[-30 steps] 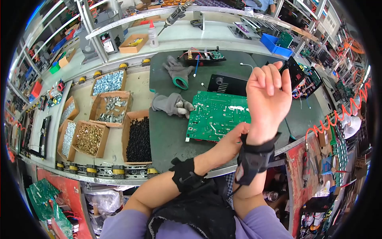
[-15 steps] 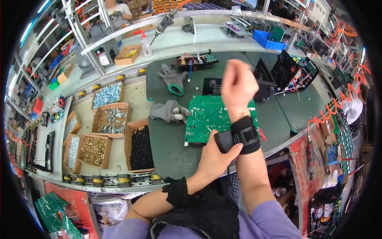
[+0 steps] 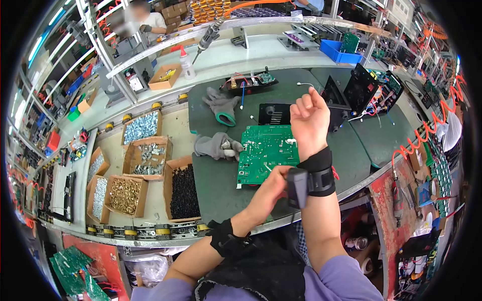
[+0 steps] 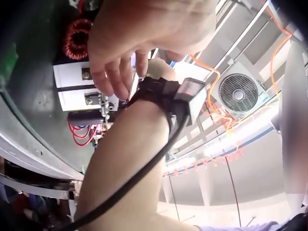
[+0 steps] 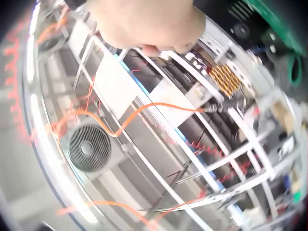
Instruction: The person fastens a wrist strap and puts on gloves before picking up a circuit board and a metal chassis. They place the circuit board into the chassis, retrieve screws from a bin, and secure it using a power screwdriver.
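Note:
My right hand [image 3: 311, 123] is raised over the green circuit board [image 3: 263, 153], its fingers loosely bent and nothing held. A black strap [image 3: 319, 173] with a small black camera box [image 3: 297, 186] circles that wrist. Close against the box's left side is my left hand [image 3: 268, 193]. In the left wrist view, the left hand [image 4: 149, 33] hangs with slightly bent fingers beside the strap [image 4: 156, 91], apart from the box [image 4: 190, 94]. Only part of the right hand [image 5: 149, 24] shows in the right wrist view. Two grey gloves [image 3: 221, 105] lie left of the board.
Cardboard boxes of screws and small metal parts [image 3: 125, 194] stand at left, one with black pieces [image 3: 184, 193]. Behind the board lie a black panel [image 3: 273, 114] and a small assembly [image 3: 248, 83]. An opened black unit with wires [image 3: 376, 93] stands at right, near a coiled red hose [image 3: 427, 135].
My right hand has turned, now showing bent fingers towards the head camera. The camera box has swung to a steeper tilt, and my left hand has shifted from round it to its left side.

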`<control>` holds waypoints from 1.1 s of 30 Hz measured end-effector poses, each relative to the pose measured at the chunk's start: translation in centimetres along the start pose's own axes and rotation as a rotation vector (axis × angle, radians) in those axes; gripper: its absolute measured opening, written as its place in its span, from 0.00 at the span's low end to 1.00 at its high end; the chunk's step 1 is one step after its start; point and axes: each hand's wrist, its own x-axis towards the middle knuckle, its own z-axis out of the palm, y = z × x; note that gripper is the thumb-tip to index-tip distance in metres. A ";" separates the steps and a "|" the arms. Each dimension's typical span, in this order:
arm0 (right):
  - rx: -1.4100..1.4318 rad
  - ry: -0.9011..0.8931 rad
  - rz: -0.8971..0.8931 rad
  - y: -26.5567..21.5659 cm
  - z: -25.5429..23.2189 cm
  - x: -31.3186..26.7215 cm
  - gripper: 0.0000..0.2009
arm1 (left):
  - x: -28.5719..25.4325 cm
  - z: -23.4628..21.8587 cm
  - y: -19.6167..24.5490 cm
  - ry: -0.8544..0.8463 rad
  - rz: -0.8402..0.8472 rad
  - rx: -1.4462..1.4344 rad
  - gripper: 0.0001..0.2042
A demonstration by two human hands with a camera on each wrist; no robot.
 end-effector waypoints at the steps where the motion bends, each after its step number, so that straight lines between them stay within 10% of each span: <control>1: 0.055 0.050 -0.003 -0.5 0.0 0.1 0.06 | 0.2 0.0 -0.3 -0.001 -0.047 -0.114 0.21; 4: -0.062 0.165 -0.238 -1.7 -0.3 1.5 0.06 | -1.1 -0.3 -2.6 0.067 -0.049 -0.034 0.11; 6: -0.372 0.320 -0.539 -2.3 -0.8 2.8 0.05 | -2.9 1.4 -1.1 0.311 0.423 0.608 0.05; 8: -0.594 0.341 -0.775 -2.1 -1.5 4.2 0.04 | -2.1 3.8 1.7 0.151 0.928 1.114 0.09; 17: -1.201 0.411 -0.804 -0.3 -0.1 2.8 0.06 | 2.6 5.2 3.2 -0.091 1.132 1.637 0.13; 21: -1.257 0.354 -0.828 0.2 0.2 2.6 0.07 | 1.8 6.2 2.5 -0.346 1.004 1.276 0.10; 24: -0.759 0.328 -0.630 -1.5 -2.0 5.4 0.06 | -1.1 5.9 0.3 -0.557 0.995 1.150 0.11; 33: 0.255 0.012 -0.047 -7.5 -3.6 4.5 0.08 | -0.5 1.2 -1.3 0.207 0.384 0.726 0.11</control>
